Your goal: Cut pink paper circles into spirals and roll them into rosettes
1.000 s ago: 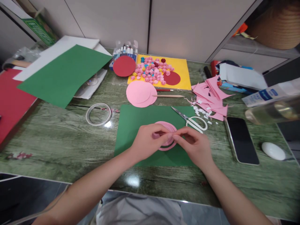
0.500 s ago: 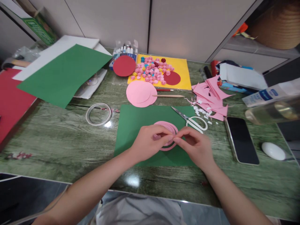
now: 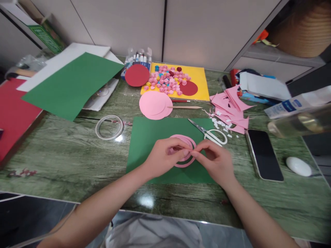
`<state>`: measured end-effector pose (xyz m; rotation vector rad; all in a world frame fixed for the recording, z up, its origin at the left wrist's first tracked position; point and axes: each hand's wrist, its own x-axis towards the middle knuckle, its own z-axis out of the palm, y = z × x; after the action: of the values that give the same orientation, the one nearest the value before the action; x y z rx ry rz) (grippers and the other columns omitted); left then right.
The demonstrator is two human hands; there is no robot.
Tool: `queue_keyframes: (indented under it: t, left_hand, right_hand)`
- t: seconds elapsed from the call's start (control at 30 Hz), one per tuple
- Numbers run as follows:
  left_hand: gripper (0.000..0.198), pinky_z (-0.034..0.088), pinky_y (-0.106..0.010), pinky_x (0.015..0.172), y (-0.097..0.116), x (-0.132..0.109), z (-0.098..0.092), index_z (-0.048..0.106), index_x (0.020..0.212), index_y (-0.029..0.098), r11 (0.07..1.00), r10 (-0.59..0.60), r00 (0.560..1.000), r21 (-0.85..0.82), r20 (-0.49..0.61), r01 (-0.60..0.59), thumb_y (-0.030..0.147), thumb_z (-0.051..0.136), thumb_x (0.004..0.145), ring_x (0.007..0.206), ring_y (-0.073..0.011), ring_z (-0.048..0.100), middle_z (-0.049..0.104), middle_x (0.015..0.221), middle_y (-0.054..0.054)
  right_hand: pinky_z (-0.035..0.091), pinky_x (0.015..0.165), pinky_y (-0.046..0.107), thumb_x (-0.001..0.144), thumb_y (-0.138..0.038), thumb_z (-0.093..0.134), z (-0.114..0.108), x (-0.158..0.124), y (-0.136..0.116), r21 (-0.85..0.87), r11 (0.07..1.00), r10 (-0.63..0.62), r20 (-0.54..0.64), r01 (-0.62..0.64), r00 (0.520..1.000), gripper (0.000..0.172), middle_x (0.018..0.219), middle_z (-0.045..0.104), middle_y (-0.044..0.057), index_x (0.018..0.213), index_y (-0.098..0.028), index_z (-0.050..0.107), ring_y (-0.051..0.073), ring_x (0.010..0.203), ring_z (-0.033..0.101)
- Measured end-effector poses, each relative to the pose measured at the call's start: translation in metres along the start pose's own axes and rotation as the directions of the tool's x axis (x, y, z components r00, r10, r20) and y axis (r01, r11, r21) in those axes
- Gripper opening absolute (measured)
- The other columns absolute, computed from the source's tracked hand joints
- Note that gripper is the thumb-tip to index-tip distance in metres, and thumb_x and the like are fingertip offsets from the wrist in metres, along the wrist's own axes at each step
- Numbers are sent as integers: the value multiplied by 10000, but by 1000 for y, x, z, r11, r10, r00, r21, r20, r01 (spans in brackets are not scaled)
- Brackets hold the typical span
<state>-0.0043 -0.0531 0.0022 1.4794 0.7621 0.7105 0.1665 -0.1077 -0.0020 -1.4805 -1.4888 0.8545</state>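
Note:
A pink paper spiral (image 3: 184, 165) hangs or lies between my hands over a green sheet (image 3: 150, 129); its coils form loose rings. My left hand (image 3: 168, 155) pinches the strip with thumb and forefinger. Fingertip to fingertip with it, my right hand (image 3: 214, 158) pinches the same pink paper. The exact bit between the fingertips is mostly hidden. White-handled scissors (image 3: 207, 132) lie on the green sheet just beyond my right hand, blades pointing to the upper left.
Behind the sheet lie pink paper discs (image 3: 155, 105), a wooden stick (image 3: 186, 107) and many rolled paper flowers (image 3: 167, 81) on a yellow sheet (image 3: 200, 77). Pink scraps (image 3: 230, 108) and a phone (image 3: 265, 155) lie right. A tape roll (image 3: 109, 127) rests left.
Both hands keep pinching the pink paper in nearly the same spot. The whole view has shifted slightly; the objects on the table stay where they were.

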Motion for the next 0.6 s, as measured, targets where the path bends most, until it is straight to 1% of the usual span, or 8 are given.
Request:
queue_keyframes:
  t: [0.07, 0.17, 0.3, 0.4, 0.47, 0.53, 0.6]
  left_hand:
    - [167, 450, -220, 732, -1, 0, 0, 668, 821, 144, 999, -22, 1000, -44, 21, 23, 281, 587, 769, 788, -127, 595, 671, 835, -44]
    - [180, 463, -227, 717, -2, 1, 0, 660, 820, 135, 985, -67, 995, -154, 69, 77, 293, 594, 763, 762, -126, 588, 654, 817, -46]
    - [176, 475, -220, 684, -3, 1, 0, 656, 806, 134, 953, -107, 987, -272, 119, 136, 294, 619, 743, 732, -117, 580, 632, 787, -37]
    - [162, 475, -219, 698, -2, 1, -1, 662, 801, 138, 942, -108, 985, -304, 132, 143, 282, 628, 736, 740, -115, 582, 634, 789, -34]
    - [153, 474, -224, 719, -1, 1, -1, 668, 800, 139, 944, -104, 986, -299, 126, 138, 271, 633, 732, 755, -119, 589, 644, 810, -40]
    - [147, 475, -231, 735, 0, 1, -1, 674, 801, 139, 947, -100, 988, -294, 117, 130, 261, 637, 728, 769, -125, 600, 656, 826, -46]
    - [156, 482, -248, 744, 1, 1, 0, 674, 825, 139, 941, -104, 987, -310, 119, 137, 253, 638, 725, 773, -136, 616, 667, 823, -50]
  right_hand:
    - [408, 603, 274, 749, -253, 651, 0, 0, 1, 9, 1000, -1, 1, 1, 1000, 92, 670, 590, 5, 696, -208, 592, 141, 640, 534]
    - [409, 605, 280, 743, -271, 656, 0, 1, 2, 41, 999, 6, 10, -6, 1000, 105, 661, 588, 8, 686, -206, 597, 144, 632, 533]
    - [409, 574, 267, 709, -290, 687, 0, 3, -2, 145, 988, 45, 10, -46, 999, 132, 626, 582, -1, 658, -206, 600, 139, 614, 524]
    - [419, 554, 258, 666, -300, 721, 0, 4, -4, 214, 973, 88, 8, -88, 996, 141, 618, 584, -6, 656, -205, 617, 132, 592, 521]
    - [437, 561, 262, 660, -301, 725, 0, 5, -4, 237, 966, 101, 25, -104, 995, 127, 650, 601, 3, 718, -210, 657, 137, 608, 537]
    - [456, 586, 271, 685, -294, 705, 0, 5, -3, 245, 966, 77, 30, -82, 997, 128, 703, 623, 19, 789, -222, 690, 149, 658, 563]
    - [470, 601, 279, 718, -287, 675, -1, 5, -1, 247, 968, 42, -1, -40, 999, 110, 746, 635, 32, 810, -233, 705, 158, 706, 578]
